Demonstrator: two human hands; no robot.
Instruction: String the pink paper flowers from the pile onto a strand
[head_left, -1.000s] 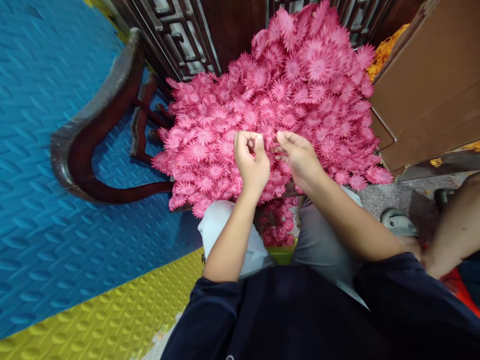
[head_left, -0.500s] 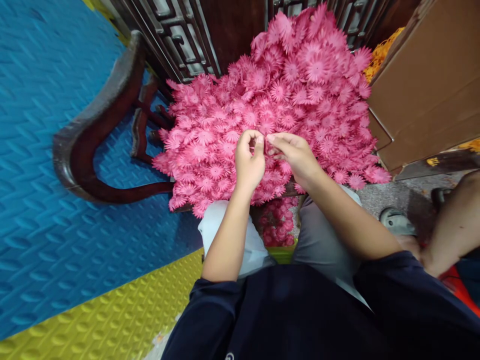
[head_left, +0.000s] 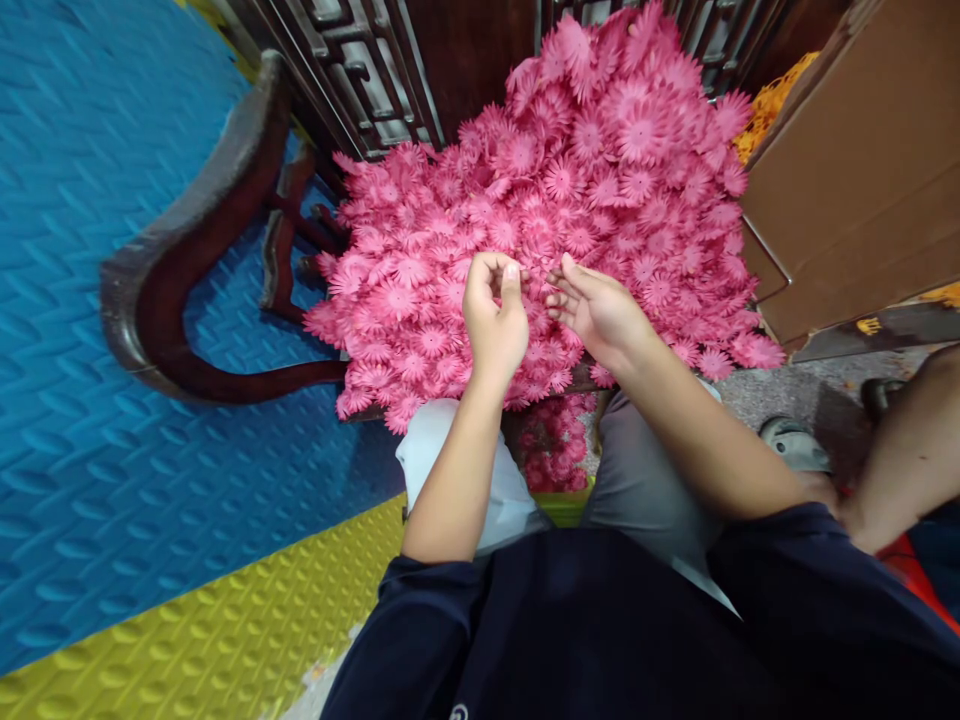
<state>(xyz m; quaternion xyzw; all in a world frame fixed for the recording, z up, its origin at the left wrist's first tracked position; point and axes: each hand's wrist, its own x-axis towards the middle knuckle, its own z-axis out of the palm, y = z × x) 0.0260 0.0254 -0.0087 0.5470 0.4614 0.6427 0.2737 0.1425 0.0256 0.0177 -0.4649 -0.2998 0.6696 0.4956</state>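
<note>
Chair arm [head_left: 142, 300] far left. Left hand [head_left: 496, 325]: thumb and forefinger curled close; cannot tell if pinching anything. Pink flowers [head_left: 431, 345] heaped below and beyond both hands. Right hand [head_left: 607, 315] loosely spread, apart from left. Box [head_left: 862, 180] at right. Risk: front-edge flowers could spill if brushed by a low hand.

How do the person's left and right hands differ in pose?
The left hand is curled, its thumb tip near the forefinger; the right hand is more open, its fingers spread. The left hand points up the picture; the right hand slants leftward. Both are bare and apart, over the pink flowers.
</note>
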